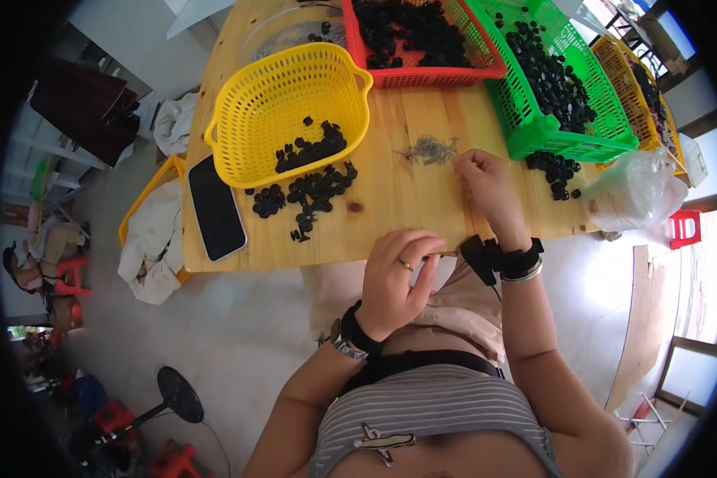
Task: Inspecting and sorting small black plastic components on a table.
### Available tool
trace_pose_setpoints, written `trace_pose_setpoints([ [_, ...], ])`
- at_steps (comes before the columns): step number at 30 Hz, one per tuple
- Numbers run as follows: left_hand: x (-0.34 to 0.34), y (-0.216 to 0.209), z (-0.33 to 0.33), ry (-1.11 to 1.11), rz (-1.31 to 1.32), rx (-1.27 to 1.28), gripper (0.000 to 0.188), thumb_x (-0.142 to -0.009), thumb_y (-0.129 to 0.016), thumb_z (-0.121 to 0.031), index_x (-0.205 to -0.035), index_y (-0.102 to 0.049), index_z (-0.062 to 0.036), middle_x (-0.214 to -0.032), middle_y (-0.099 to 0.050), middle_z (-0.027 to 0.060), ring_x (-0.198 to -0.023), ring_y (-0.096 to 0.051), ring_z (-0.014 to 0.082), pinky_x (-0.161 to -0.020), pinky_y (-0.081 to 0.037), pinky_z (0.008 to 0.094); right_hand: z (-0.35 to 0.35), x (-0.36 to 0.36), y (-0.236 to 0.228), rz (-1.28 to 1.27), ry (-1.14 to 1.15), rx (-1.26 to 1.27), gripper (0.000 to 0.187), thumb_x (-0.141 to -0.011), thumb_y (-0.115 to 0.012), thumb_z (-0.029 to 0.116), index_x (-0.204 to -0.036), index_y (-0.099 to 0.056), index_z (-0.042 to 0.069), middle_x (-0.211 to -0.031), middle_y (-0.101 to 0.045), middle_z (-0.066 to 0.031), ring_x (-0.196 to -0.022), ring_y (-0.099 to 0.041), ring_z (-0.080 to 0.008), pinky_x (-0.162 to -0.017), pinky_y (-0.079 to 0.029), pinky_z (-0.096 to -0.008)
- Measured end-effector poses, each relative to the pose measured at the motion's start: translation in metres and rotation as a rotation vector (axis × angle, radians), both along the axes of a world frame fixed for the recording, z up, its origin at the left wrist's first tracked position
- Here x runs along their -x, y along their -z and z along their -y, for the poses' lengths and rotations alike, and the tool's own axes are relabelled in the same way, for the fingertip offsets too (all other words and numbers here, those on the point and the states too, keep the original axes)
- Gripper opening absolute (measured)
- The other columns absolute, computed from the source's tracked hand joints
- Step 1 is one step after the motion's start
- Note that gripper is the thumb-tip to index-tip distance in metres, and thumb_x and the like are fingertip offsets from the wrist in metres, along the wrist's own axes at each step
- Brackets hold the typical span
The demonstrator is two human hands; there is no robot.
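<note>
**At the Tabletop's Front Edge: Small Black Parts, Work Partly Complete**

Hand status. The left hand (402, 279), wearing a ring, is bent at the front edge with thumb and fingers curved toward each other. A slender brownish item (448, 253) shows at its fingertips; whether it is gripped cannot be told. The right hand (486, 187) is curled over the pale wooden tabletop (406, 209), fingertips drawn together just beside a small heap of thin silvery metal pieces (430, 150). Any piece within the fingertips is not discernible.

Part locations. Small round black pieces (319, 190) lie loose on the tabletop, in front of the perforated yellow plastic basket (267, 115). More black pieces lie inside that basket, toward its near side. The red plastic basket (438, 77) and green plastic basket (570, 147) hold larger quantities; a further small cluster (554, 169) sits in front of the green one.

Progress. The operation is judged to be under way and well short of completion: if the yellow basket receives finished pieces, only a modest batch is done. The silvery heap and the well-stocked red and green baskets suggest considerable work left. Finished and unfinished pieces cannot be told apart at this size.
</note>
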State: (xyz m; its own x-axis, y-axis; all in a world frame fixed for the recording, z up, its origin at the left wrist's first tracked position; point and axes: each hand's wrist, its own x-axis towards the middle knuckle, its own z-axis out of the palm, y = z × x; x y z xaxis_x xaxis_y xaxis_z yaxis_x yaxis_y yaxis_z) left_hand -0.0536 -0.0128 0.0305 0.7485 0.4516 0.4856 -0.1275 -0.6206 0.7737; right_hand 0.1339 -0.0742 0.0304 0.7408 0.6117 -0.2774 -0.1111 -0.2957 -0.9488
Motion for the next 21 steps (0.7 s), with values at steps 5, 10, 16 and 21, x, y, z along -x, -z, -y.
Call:
trace_pose_setpoints([
  [5, 0.0, 0.009, -0.005, -0.079, -0.04, 0.041, 0.014, -0.08, -0.057, -0.004, -0.093, -0.063, -0.0029, -0.094, -0.063, 0.0109, -0.086, -0.058, 0.0268, -0.076, -0.045, 0.0329, 0.011, 0.004, 0.005, 0.092, 0.052, 0.021, 0.017, -0.086, -0.057, 0.018, -0.081, -0.061, 0.002, -0.061, -0.051, 0.0037, -0.054, -0.043, -0.0023, -0.047, -0.033, -0.0194],
  [10, 0.004, 0.017, -0.003, -0.113, -0.083, 0.037, 0.012, -0.08, -0.057, -0.006, -0.092, -0.061, -0.005, -0.093, -0.062, 0.0089, -0.086, -0.056, 0.0276, -0.076, -0.043, 0.0354, 0.039, 0.009, 0.0, 0.008, 0.115, -0.088, 0.013, -0.088, -0.053, 0.012, -0.09, -0.06, 0.002, -0.068, -0.051, 0.0052, -0.057, -0.041, -0.0013, -0.051, -0.031, -0.0178],
  [16, 0.006, 0.019, -0.006, -0.111, -0.122, -0.057, 0.011, -0.081, -0.057, -0.004, -0.092, -0.062, -0.0018, -0.093, -0.062, 0.0107, -0.083, -0.058, 0.0246, -0.073, -0.046, 0.0315, 0.06, 0.014, 0.005, -0.192, 0.145, -0.355, 0.019, -0.089, -0.043, 0.005, -0.101, -0.056, -0.002, -0.081, -0.053, -0.0008, -0.062, -0.04, -0.006, -0.057, -0.032, -0.0182],
  [21, 0.005, 0.017, -0.006, -0.151, -0.125, 0.074, 0.013, -0.079, -0.057, -0.004, -0.092, -0.061, -0.0039, -0.091, -0.061, 0.0104, -0.084, -0.057, 0.0297, -0.075, -0.044, 0.0365, 0.057, 0.028, -0.001, -0.477, 0.079, -0.591, 0.032, -0.086, -0.036, 0.001, -0.113, -0.05, -0.009, -0.1, -0.056, -0.0112, -0.082, -0.051, -0.0162, -0.075, -0.04, -0.0236],
])
